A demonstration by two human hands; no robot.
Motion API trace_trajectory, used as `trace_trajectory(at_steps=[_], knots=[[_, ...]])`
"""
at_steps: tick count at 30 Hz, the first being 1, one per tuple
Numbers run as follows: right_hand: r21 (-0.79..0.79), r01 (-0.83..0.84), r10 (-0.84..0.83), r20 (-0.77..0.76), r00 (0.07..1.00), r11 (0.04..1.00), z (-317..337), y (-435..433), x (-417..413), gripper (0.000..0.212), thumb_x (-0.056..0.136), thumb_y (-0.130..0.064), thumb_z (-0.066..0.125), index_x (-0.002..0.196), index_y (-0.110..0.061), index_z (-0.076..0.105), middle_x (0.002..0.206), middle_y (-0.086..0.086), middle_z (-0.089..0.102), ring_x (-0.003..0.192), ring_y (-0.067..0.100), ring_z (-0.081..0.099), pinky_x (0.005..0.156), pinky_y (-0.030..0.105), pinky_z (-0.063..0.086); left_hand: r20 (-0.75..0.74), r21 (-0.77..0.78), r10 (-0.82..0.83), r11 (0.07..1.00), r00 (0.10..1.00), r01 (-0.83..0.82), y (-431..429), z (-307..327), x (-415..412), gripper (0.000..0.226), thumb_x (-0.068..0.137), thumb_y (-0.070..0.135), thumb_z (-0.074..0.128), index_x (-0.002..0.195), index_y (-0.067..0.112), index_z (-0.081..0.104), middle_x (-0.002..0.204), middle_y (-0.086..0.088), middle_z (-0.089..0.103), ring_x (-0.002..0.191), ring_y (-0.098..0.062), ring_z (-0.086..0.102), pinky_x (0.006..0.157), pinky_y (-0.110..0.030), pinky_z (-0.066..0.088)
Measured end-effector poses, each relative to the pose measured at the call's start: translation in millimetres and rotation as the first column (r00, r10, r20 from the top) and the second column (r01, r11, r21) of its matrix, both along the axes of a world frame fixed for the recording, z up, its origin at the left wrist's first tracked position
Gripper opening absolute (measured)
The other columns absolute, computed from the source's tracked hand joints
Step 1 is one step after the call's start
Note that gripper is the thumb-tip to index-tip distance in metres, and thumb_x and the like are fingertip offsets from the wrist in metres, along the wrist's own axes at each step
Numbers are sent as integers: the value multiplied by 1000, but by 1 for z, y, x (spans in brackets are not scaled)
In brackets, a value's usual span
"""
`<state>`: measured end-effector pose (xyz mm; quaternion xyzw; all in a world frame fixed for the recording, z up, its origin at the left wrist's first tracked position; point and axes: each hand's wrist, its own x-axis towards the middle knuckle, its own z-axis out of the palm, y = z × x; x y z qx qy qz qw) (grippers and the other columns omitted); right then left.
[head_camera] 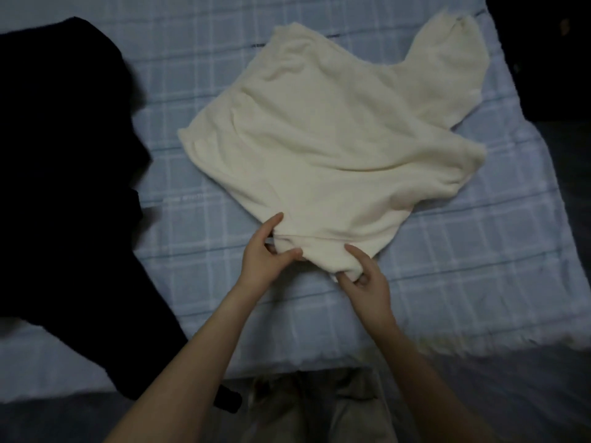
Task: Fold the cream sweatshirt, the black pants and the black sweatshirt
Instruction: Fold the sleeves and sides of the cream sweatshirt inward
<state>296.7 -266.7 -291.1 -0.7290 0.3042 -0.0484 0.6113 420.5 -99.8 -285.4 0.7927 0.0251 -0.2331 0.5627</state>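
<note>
Bare forearms [198, 362] are extended over the plaid bed cover [479, 251], where the rumpled cream sweatshirt [335, 129] is pinched at its near edge by left hand [267, 251] and right hand [364, 276] and should be drawn flat first.

A pale blue plaid blanket [479, 266], crossed by white and darker blue lines, covers a bed under dim, cool light, with its frayed fringe [479, 343] running along the near right edge. Plain grey bedding [112, 8] shows beyond the blanket at the far left. A dark grey floor [563, 203] lies to the right and along the near side, and the far right corner [543, 43] sinks into black shadow.
</note>
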Motion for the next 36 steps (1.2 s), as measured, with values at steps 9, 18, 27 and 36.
trace_trajectory(at_steps=[9,18,27,36], knots=[[245,-28,-14,170,985,969,77,-9,-11,45,83,0,73,123,-18,64,122,-13,68,115,3,60,90,17,49,-111,-180,169,966,979,-187,32,79,7,59,83,0,72,131,25,49,85,-10,72,70,-3,65,68,-11,49],[-114,-135,146,87,985,984,76,15,-4,50,87,6,64,123,-29,61,121,-22,61,104,-10,56,85,8,41,-182,-10,32,999,983,-34,27,58,-21,54,84,5,72,131,20,48,115,-10,60,90,-12,59,73,-16,51],[-4,-40,40,139,989,999,85,-6,0,33,86,8,65,111,-12,71,76,-4,60,61,5,43,60,13,40,-111,-256,-99,964,989,68,12,32,-27,88,85,-3,69,153,26,20,146,-1,48,131,-11,49,101,-21,45],[-153,-347,338,-82,938,925,110,-15,-19,42,73,-14,83,109,-34,72,105,-8,69,96,4,64,81,19,51,160,-23,-180,982,971,186,30,97,-7,34,92,5,62,124,15,56,69,5,46,57,0,44,59,-12,38]])
